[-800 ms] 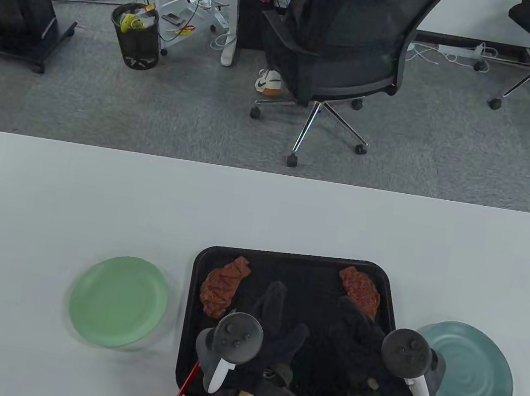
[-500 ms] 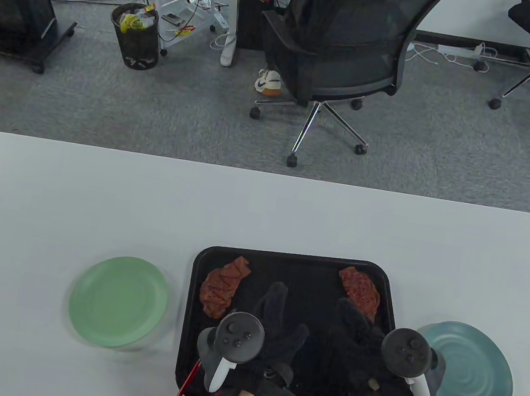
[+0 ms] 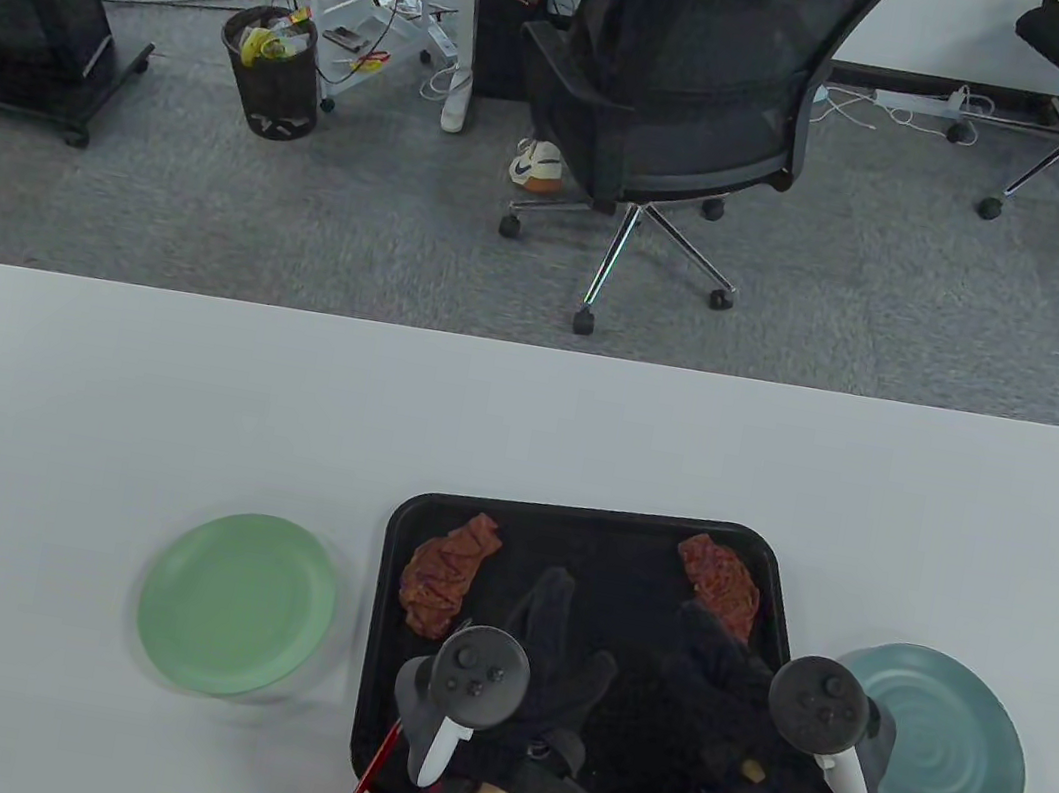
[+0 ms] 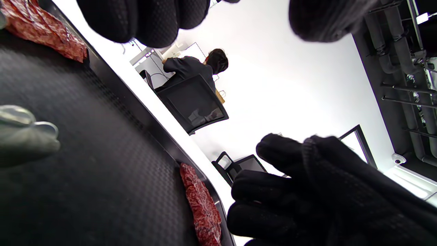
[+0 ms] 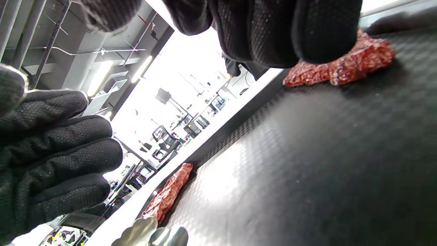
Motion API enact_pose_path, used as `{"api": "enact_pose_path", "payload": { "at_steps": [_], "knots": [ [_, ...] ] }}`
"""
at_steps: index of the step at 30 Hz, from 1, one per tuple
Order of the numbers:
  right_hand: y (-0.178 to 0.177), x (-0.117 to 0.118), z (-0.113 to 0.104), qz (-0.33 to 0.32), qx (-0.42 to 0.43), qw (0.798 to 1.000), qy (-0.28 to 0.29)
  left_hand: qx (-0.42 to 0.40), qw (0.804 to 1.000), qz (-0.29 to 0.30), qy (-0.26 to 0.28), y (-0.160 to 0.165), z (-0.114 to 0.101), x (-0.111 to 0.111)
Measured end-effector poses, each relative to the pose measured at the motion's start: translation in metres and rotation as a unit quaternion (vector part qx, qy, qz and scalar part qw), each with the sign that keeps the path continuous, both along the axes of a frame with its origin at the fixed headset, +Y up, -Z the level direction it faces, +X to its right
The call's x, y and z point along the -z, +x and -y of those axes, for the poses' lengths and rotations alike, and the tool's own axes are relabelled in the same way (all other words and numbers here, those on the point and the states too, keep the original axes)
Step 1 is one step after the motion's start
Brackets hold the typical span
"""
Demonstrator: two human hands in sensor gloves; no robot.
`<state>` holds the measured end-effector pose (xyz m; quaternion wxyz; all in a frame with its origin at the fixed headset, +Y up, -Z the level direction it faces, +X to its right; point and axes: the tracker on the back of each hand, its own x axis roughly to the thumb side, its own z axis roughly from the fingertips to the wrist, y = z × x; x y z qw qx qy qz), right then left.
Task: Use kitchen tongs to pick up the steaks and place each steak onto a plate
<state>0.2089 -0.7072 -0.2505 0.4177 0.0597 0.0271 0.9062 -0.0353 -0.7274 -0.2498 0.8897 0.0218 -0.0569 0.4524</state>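
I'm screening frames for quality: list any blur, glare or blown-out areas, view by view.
Table view: sharp and evenly lit, only the green plate has a smeared rim. Left wrist view: the background is blown out white and the tongs are blurred. Right wrist view: glare patch on the tray, overexposed room behind.

Grey carpet floor (image 3: 316, 219), 2 black office chairs (image 3: 681, 97), a wire bin (image 3: 271, 75), white table (image 3: 184, 400).

A white table (image 3: 187, 380) carries three things along its near edge: a green plate (image 3: 236, 604) on the left, a black tray (image 3: 598, 530) in the middle, and a blue plate (image 3: 947, 750) just beside the tray's right rim.
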Motion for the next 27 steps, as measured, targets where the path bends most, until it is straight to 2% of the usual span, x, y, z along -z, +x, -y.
{"api": "enact_pose_path", "payload": {
  "at_steps": [17, 22, 27],
  "knots": [
    [0.019, 0.001, 0.016, 0.004, -0.006, 1.0, -0.02, 0.031, 0.999, 0.005, -0.009, 0.001, 0.0, -0.005],
    [0.025, 0.003, 0.019, 0.002, 0.008, 1.0, -0.022, 0.079, 0.996, -0.006, -0.031, -0.003, -0.005, -0.006],
    [0.03, 0.006, 0.024, -0.001, 0.02, 0.999, -0.027, 0.147, 0.987, -0.034, -0.059, -0.022, -0.022, -0.01]
  ]
}}
